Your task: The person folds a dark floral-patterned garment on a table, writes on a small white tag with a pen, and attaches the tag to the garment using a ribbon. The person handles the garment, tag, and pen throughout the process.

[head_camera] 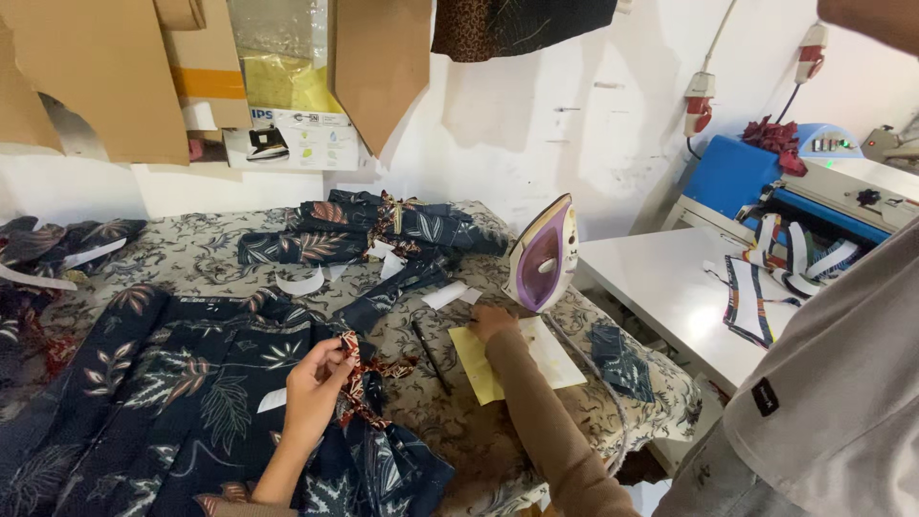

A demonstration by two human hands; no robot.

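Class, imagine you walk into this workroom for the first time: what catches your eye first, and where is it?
The purple-and-white iron stands on its heel at the padded table's right edge, just beyond the right hand resting on yellow paper. Dark leaf-print fabric spreads across the table's left, where the left hand pinches a red patterned strip.

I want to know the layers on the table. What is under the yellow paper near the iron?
The yellow paper lies on the floral patterned table cover, partly under a white sheet. The right hand rests at its top edge. What is directly beneath the paper is hidden.
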